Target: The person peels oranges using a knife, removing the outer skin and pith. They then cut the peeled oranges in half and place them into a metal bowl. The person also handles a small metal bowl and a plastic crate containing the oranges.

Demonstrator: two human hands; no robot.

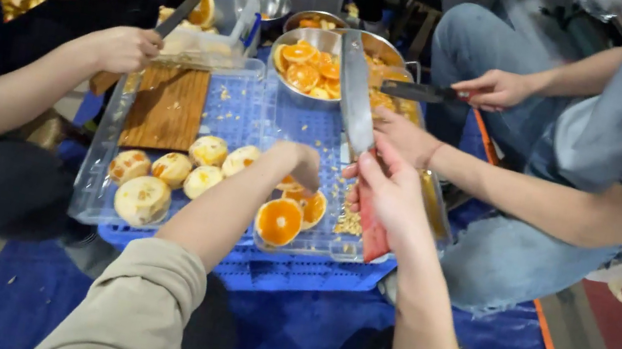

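- Where the wearer's two forearms come up from the bottom of the frame, the left hand (297,165) curls down over the orange slices (288,215) just right of centre, its fingertips on top of them.
- The right hand (391,193) is closed round a red-handled knife (358,102); the wide grey blade points up toward the top centre, past a steel bowl (322,61), and the handle runs down and right from the fist.
- The knife sits just right of the slices, close beside them; whether the blade touches fruit cannot be told.
- The slices are round, bright orange with pale rims, lying flat on a clear plastic tray (90,195) set over a blue crate (285,272).
- Left of them, a cluster of peeled whole oranges (175,172) looks pale yellow and knobbly.
- At the upper left, another person's hands work a knife over a wooden cutting board (167,111); at the upper right, a third person holds a dark knife by the bowl filled with more slices.
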